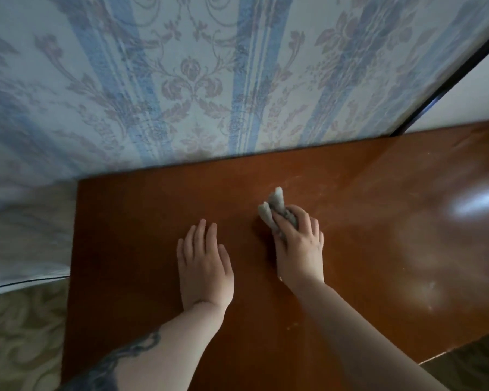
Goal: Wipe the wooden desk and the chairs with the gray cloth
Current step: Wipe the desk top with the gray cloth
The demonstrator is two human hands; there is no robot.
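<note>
Gripping the bunched gray cloth [277, 214] in the right hand [298, 244], pressing it mid-way across the wooden desk [378, 249]. Resting the left hand [203, 263] flat, fingers straight, just beside. Butting against patterned wallpaper [209, 80] at the far edge; bare wood stretching right.

A home room: floral striped wallpaper [209, 80], patterned carpet [20, 334], polished wooden desk [378, 249].

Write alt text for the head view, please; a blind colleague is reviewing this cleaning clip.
Seen from above, a person's right hand grips a bunched gray cloth against a glossy wooden desk, while the left hand rests flat on the desk beside it. The desk stands against patterned blue striped wallpaper, and a tattoo shows on the left forearm.
</note>
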